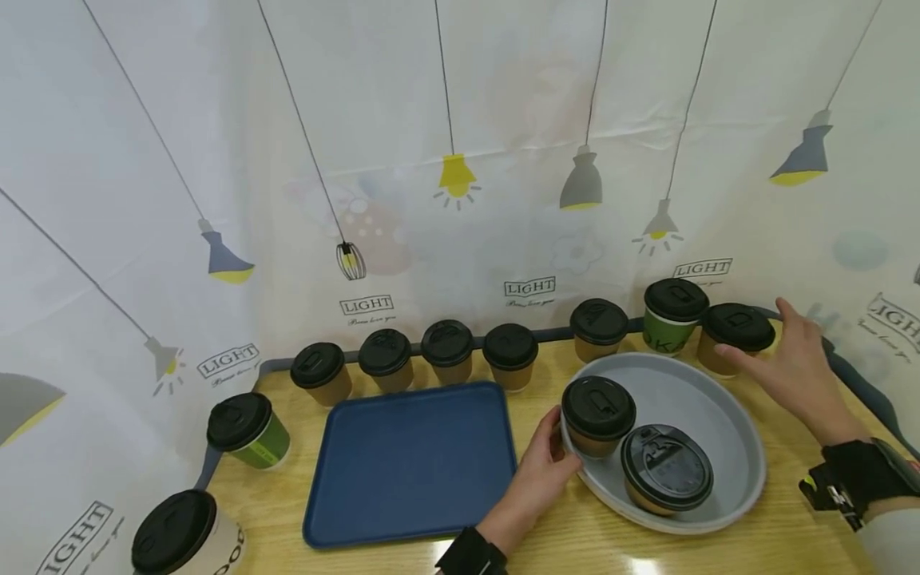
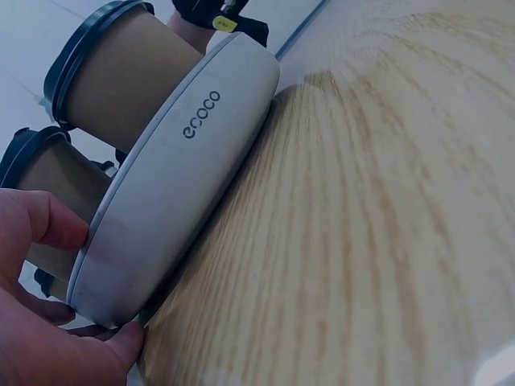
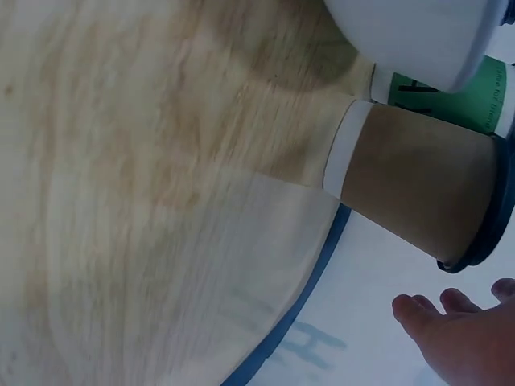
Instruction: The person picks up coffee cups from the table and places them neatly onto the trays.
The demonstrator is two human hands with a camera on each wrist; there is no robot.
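Observation:
My left hand (image 1: 537, 471) grips the left edge of a round grey tray (image 1: 733, 495); in the left wrist view the thumb and fingers (image 2: 56, 221) pinch its pale side, marked "ecoco". Two brown paper coffee cups with black lids stand in the tray, one coffee cup (image 1: 598, 415) beside that hand, another cup (image 1: 667, 469) nearer the front. At the back right, my right hand (image 1: 801, 375) is spread beside a brown coffee cup (image 1: 733, 335). The right wrist view shows a gap between the fingertips (image 3: 414, 314) and that brown cup (image 3: 422, 173).
A blue rectangular tray (image 1: 417, 471) lies left of the round one. Several lidded cups line the back edge, including a green cup (image 1: 672, 315). Another green cup (image 1: 262, 439) and a white cup (image 1: 208, 543) stand at the left. A lamp-printed sheet (image 1: 446, 239) hangs behind.

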